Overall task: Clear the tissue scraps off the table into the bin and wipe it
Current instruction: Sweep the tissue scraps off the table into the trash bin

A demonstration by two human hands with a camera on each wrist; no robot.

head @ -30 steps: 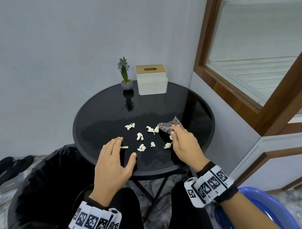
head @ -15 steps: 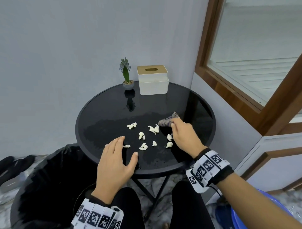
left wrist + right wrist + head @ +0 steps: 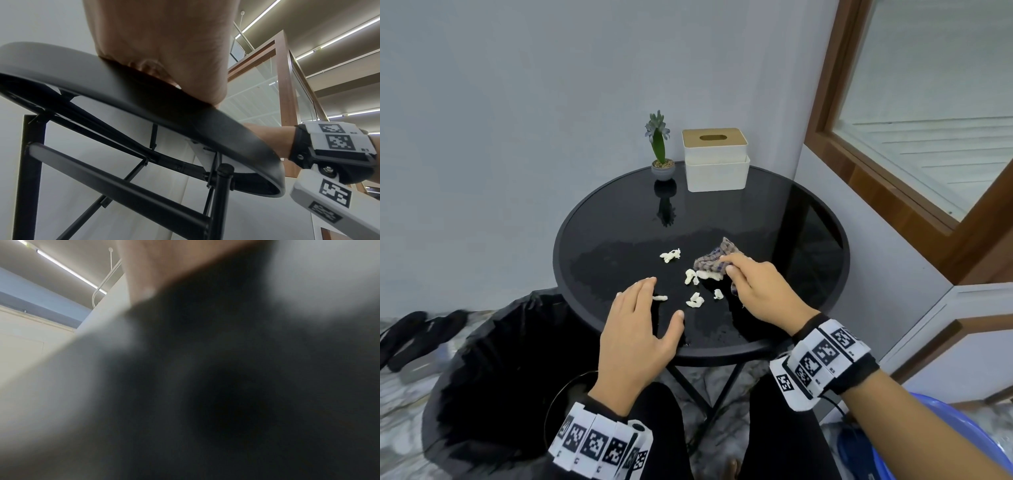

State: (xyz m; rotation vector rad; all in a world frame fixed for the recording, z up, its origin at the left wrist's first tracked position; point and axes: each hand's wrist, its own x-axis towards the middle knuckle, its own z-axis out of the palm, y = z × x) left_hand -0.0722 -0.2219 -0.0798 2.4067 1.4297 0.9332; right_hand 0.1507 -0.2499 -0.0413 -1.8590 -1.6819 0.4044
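Gripping a grey checked cloth [image 3: 714, 255], the right hand [image 3: 763, 294] curls its fingers round the fabric at centre frame and presses it onto the black round table [image 3: 808, 246], the cloth's edge touching a clump of tissue scraps [image 3: 693, 277]. More scraps lie loose just left of it, one alone further up. Over on the left, the left hand [image 3: 635, 337] sits flat at the table's near rim, fingers straight and spread, holding nothing, fingertips just beside one small scrap. Black-lined bin [image 3: 493, 370] waits at lower left, below the rim.

From the left wrist camera we get the underside: the palm [image 3: 164, 48] bearing on the table edge [image 3: 236, 134], black legs and crossbars beneath, and the right wrist's marker band at the right of the frame. Right wrist view is mostly a dark blur; only a bit of skin and ceiling lights show.

At the table's far side stand a small potted plant [image 3: 661, 150] and a white tissue box [image 3: 716, 159], with grey wall behind and a wood-framed window at upper right.
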